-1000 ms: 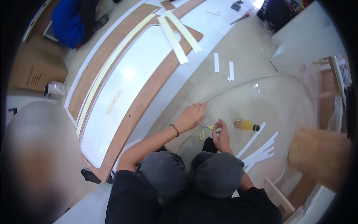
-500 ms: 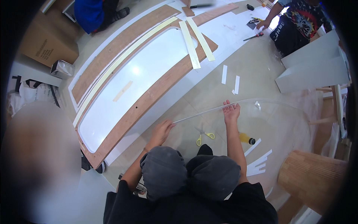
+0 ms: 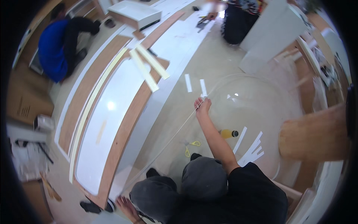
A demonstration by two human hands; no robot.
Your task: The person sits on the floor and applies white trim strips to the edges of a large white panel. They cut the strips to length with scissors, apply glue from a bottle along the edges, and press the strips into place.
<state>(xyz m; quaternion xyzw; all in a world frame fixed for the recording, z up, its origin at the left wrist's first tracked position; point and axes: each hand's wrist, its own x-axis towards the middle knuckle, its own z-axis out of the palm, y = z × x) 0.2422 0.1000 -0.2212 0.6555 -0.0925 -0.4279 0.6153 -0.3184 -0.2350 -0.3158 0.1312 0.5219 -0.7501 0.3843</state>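
Note:
A large clear curved plastic sheet (image 3: 257,108) lies on the floor in front of my knees. My right hand (image 3: 203,105) is stretched far out and pinches the sheet's thin left edge (image 3: 175,132) at its far end. Low at my side, my left hand (image 3: 127,208) rests with fingers apart near the near end of that edge, beside my grey trouser knee. Yellow-handled scissors (image 3: 190,145) and a small yellow bottle with a black cap (image 3: 226,133) lie under or on the clear sheet near my right arm. Several white strips (image 3: 250,148) lie to the right.
A long white panel with brown wooden borders (image 3: 106,112) runs along the left, pale strips (image 3: 147,67) across its far end. Two short white strips (image 3: 195,84) lie on the floor. One person in blue (image 3: 56,44) crouches far left, another (image 3: 238,18) at the top. A cardboard box (image 3: 24,106) stands left.
My right hand has slid farther out along the sheet's edge. My left hand has left the edge and dropped back beside my knee.

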